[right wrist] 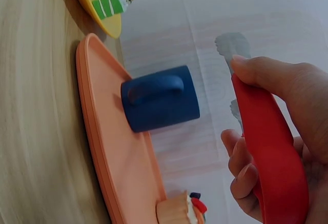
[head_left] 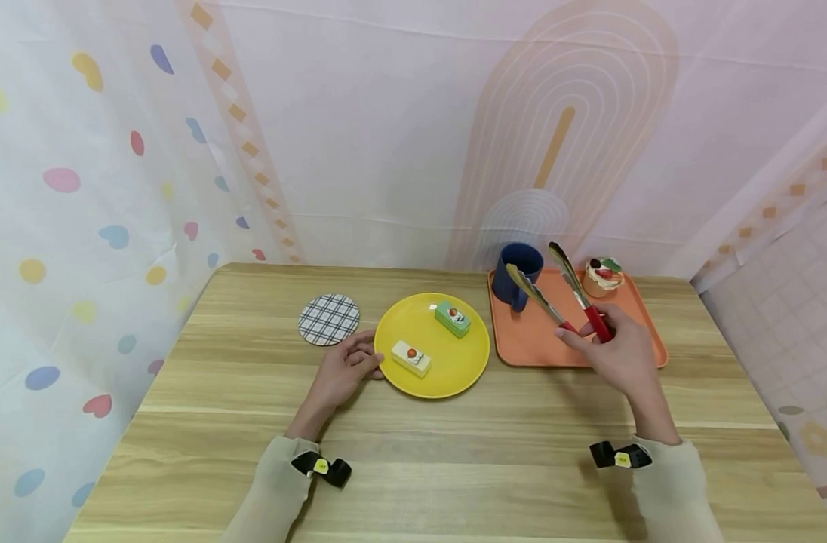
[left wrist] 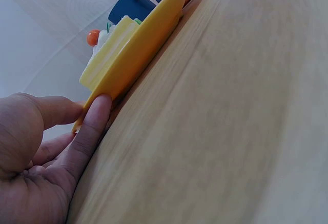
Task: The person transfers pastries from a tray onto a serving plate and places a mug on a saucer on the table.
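Note:
My left hand [head_left: 364, 359] lies at the left edge of a yellow plate [head_left: 456, 367]; in the left wrist view thumb and forefinger pinch the plate's rim [left wrist: 138, 55]. On the plate lie a white cake slice [head_left: 411, 357] and a green cake slice [head_left: 452, 318]. My right hand [head_left: 595, 336] grips red-handled metal tongs [head_left: 576, 291] above an orange tray [head_left: 542, 343]. The tong arms are spread with nothing between them, their tips near a blue mug [head_left: 518, 273]. The right wrist view shows the red handle [right wrist: 271, 152] in my fingers.
On the tray stand the mug [right wrist: 161, 103] at its back left and a cupcake [head_left: 602, 276] at its back right. A checked round coaster [head_left: 328, 319] lies left of the plate. Curtain walls close in the wooden table [head_left: 454, 467] behind and on both sides.

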`<action>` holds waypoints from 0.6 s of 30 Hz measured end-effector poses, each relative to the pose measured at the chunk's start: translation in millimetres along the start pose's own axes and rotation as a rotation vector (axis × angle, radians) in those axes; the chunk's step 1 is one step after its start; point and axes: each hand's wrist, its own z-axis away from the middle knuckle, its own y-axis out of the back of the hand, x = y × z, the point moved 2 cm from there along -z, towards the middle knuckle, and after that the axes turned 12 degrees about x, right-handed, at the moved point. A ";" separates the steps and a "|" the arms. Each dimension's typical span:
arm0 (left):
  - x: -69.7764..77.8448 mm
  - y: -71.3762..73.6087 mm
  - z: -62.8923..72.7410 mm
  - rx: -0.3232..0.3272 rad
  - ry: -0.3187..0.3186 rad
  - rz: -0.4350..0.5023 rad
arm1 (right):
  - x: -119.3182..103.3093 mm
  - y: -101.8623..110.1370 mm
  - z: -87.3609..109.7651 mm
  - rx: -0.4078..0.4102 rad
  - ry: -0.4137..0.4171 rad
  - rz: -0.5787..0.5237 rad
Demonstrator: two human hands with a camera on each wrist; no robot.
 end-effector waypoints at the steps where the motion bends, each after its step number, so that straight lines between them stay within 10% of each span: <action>1: 0.0 0.0 0.0 0.000 -0.001 0.001 | 1.6 0.7 -0.7 0.003 -0.009 -0.001; 18: 0.6 -0.3 0.6 0.000 -0.004 -0.009 | 28.3 6.5 -7.6 0.017 -0.109 0.038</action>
